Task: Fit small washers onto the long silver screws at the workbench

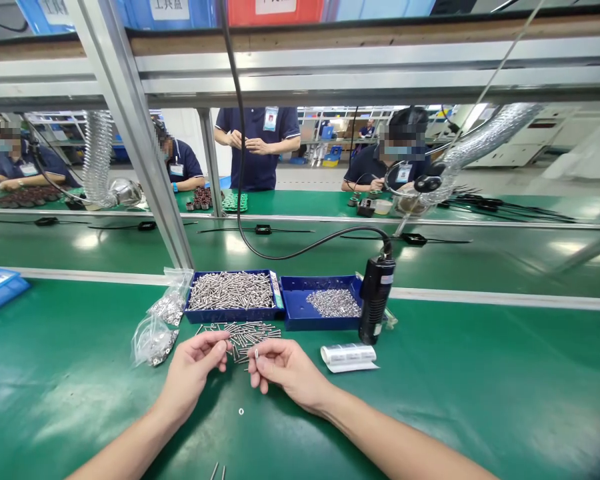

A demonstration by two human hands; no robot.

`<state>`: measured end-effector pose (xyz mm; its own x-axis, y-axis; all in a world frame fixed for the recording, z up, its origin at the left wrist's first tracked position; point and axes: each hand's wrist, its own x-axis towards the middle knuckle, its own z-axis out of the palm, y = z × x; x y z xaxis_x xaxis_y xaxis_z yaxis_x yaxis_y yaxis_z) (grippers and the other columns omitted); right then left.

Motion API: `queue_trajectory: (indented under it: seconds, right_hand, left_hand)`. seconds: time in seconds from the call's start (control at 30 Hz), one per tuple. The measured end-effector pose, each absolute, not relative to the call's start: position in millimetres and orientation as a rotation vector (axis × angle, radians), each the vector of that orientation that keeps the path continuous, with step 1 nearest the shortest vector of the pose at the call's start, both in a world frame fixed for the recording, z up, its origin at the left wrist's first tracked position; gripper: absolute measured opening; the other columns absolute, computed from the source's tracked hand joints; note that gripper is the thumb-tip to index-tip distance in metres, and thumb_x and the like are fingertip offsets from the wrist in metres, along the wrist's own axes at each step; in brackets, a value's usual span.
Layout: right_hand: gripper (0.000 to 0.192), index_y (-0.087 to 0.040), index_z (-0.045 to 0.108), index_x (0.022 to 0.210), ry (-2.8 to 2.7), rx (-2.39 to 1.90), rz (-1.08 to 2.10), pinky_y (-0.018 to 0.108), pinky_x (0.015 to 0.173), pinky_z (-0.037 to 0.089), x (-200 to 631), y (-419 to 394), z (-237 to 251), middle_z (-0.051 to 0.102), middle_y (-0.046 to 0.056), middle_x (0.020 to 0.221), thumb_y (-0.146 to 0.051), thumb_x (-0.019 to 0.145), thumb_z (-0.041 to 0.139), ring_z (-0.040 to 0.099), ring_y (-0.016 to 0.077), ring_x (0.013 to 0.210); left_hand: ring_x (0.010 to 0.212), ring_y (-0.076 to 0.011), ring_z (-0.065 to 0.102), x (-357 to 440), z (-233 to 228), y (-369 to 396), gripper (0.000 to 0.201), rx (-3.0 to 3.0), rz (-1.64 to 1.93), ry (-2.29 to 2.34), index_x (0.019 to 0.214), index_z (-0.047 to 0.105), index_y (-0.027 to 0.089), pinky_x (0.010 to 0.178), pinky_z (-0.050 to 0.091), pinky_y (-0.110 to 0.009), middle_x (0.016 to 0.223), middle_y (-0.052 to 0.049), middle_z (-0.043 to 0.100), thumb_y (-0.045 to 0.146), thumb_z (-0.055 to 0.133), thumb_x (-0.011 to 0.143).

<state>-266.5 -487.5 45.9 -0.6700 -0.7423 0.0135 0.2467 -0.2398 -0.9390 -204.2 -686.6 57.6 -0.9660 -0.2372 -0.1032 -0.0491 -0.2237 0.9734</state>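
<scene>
My left hand [197, 370] is pinched closed just in front of a loose pile of screws [253, 333]; whatever sits between its fingertips is too small to make out. Close by on the right, my right hand [287, 373] grips a small metal screw [257, 355] between thumb and fingers, its end pointing up. The two hands are apart. Below them a single washer [241, 411] lies flat on the green bench. Two more screws [219, 472] show at the bottom edge of the view.
Behind the pile stand a blue tray of screws [276, 313] and a blue tray of small nuts or washers [295, 325]. Bags of washers [155, 339] lie left. A black corded tool [377, 300] and white label roll [349, 357] are right. Co-workers [260, 150] are across the line.
</scene>
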Motion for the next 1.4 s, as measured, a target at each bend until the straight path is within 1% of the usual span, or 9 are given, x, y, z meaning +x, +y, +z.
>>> queue_trajectory:
  seconds: [0.17, 0.3, 0.53, 0.7, 0.77, 0.87, 0.93, 1.03, 1.4]
  right_hand:
    - [0.021, -0.016, 0.068, 0.103, 2.284, -1.404, -1.18, 0.033, 0.071, 0.05, -252, -479, 45, 0.068, 0.007, 0.085, -0.021, 0.097, 0.049, 0.063, 0.0192, 0.077]
    - [0.022, -0.014, 0.066, 0.099, 2.693, -1.721, -0.526, 0.034, 0.067, 0.044, -245, -478, 46, 0.064, 0.011, 0.089, -0.011, 0.091, 0.045, 0.055, 0.0233, 0.083]
    - [0.013, -0.024, 0.064, 0.093, 2.23, -2.274, -0.67, 0.027, 0.059, 0.039, -204, -490, 37, 0.066, -0.002, 0.099, -0.027, 0.099, 0.053, 0.052, 0.0138, 0.08]
    - [0.016, -0.024, 0.062, 0.082, 2.354, -2.276, -0.422, 0.029, 0.047, 0.027, -190, -492, 18, 0.057, -0.002, 0.075, -0.033, 0.096, 0.06, 0.047, 0.0159, 0.065]
    - [0.007, -0.026, 0.064, 0.091, 2.396, -2.18, -0.485, 0.028, 0.047, 0.028, -200, -490, 23, 0.056, -0.001, 0.078, -0.032, 0.094, 0.061, 0.048, 0.0162, 0.063]
    - [0.016, -0.024, 0.065, 0.106, 2.379, -1.808, -1.029, 0.027, 0.062, 0.045, -225, -486, 42, 0.061, 0.003, 0.094, -0.022, 0.096, 0.053, 0.057, 0.0163, 0.076]
    - [0.019, -0.021, 0.067, 0.105, 2.385, -1.399, -1.456, 0.03, 0.078, 0.05, -242, -484, 52, 0.065, 0.006, 0.097, -0.018, 0.098, 0.049, 0.062, 0.0175, 0.087]
    - [0.012, -0.021, 0.072, 0.097, 2.333, -1.037, -1.803, 0.033, 0.082, 0.053, -256, -485, 55, 0.072, 0.006, 0.094, -0.025, 0.095, 0.061, 0.066, 0.0196, 0.089]
    - [0.013, -0.025, 0.081, 0.095, 2.286, -1.023, -1.827, 0.034, 0.075, 0.055, -253, -489, 45, 0.078, 0.005, 0.09, -0.026, 0.09, 0.069, 0.07, 0.0208, 0.079]
  left_hand:
    - [0.07, -0.0133, 0.06, -207, 57, -687, 0.041, 0.444, -2.292, -1.85, 0.098, 0.075, 0.012, 0.063, 0.051, -0.024, 0.088, -0.009, 0.074, 0.039, 0.087, 0.07]
    - [0.072, -0.0135, 0.061, -206, 56, -685, 0.039, 0.461, -2.302, -1.878, 0.097, 0.074, 0.013, 0.065, 0.052, -0.023, 0.09, -0.008, 0.074, 0.04, 0.086, 0.071]
    - [0.066, -0.0115, 0.061, -204, 55, -682, 0.033, 0.471, -2.251, -1.954, 0.09, 0.077, 0.014, 0.067, 0.051, -0.023, 0.08, -0.004, 0.072, 0.038, 0.087, 0.069]
    - [0.077, -0.0164, 0.066, -204, 53, -682, 0.045, 0.493, -2.26, -1.972, 0.105, 0.076, 0.014, 0.071, 0.054, -0.026, 0.089, -0.009, 0.077, 0.038, 0.087, 0.069]
    - [0.076, -0.0162, 0.067, -203, 52, -683, 0.047, 0.496, -2.282, -1.97, 0.107, 0.075, 0.013, 0.07, 0.053, -0.026, 0.091, -0.011, 0.078, 0.038, 0.088, 0.069]
    - [0.074, -0.0149, 0.066, -203, 53, -682, 0.05, 0.501, -2.299, -1.966, 0.108, 0.074, 0.012, 0.07, 0.053, -0.025, 0.091, -0.01, 0.079, 0.037, 0.089, 0.067]
    - [0.072, -0.0146, 0.066, -202, 53, -680, 0.052, 0.499, -2.295, -1.98, 0.109, 0.074, 0.012, 0.07, 0.053, -0.025, 0.088, -0.009, 0.078, 0.038, 0.089, 0.067]
    - [0.069, -0.0156, 0.066, -202, 53, -679, 0.053, 0.482, -2.27, -2.009, 0.11, 0.073, 0.011, 0.067, 0.054, -0.026, 0.079, -0.007, 0.077, 0.038, 0.089, 0.066]
    - [0.076, -0.0228, 0.072, -198, 48, -679, 0.049, 0.391, -2.133, -2.105, 0.11, 0.074, 0.013, 0.079, 0.059, -0.035, 0.084, -0.01, 0.079, 0.04, 0.085, 0.07]
